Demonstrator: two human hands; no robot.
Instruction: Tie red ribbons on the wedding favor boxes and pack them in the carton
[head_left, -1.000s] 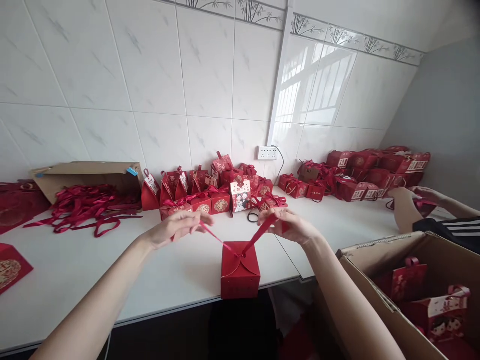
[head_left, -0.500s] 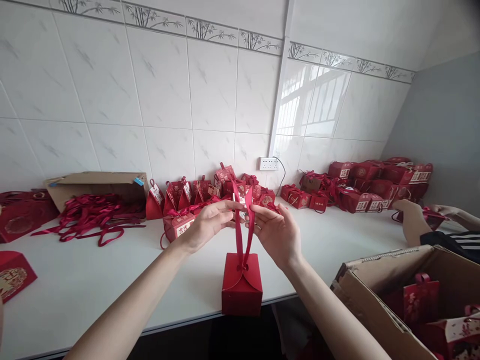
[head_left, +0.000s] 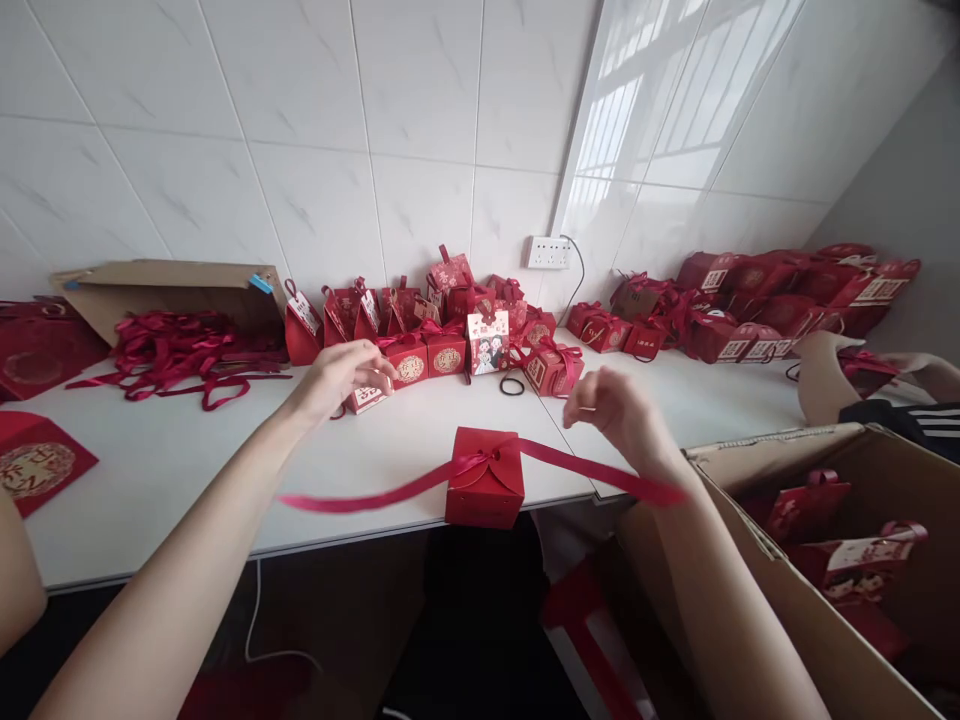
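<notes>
A small red gift box [head_left: 484, 490] stands at the front edge of the white table [head_left: 150, 470]. A red ribbon [head_left: 375, 493] runs through its top and lies stretched out to the left and right, with neither hand on it. My left hand [head_left: 341, 378] hovers above the table behind the box, fingers loosely bent and holding nothing, close to a small red box [head_left: 367, 398]. My right hand [head_left: 615, 410] hangs to the right of the gift box, fingers loose and apart. The ribbon's right end passes below that wrist.
Finished red boxes [head_left: 442, 340] line the wall, and more are piled at the right [head_left: 757, 310]. A heap of ribbons [head_left: 172, 350] lies by flat cardboard [head_left: 172, 290]. A cardboard carton [head_left: 825, 560] holding boxes stands at the right. Another person's hand [head_left: 825, 385] works there.
My hands held the two ribbon ends up together over the box; now both have let go and moved apart, and the ribbon lies spread sideways. The camera has tilted down.
</notes>
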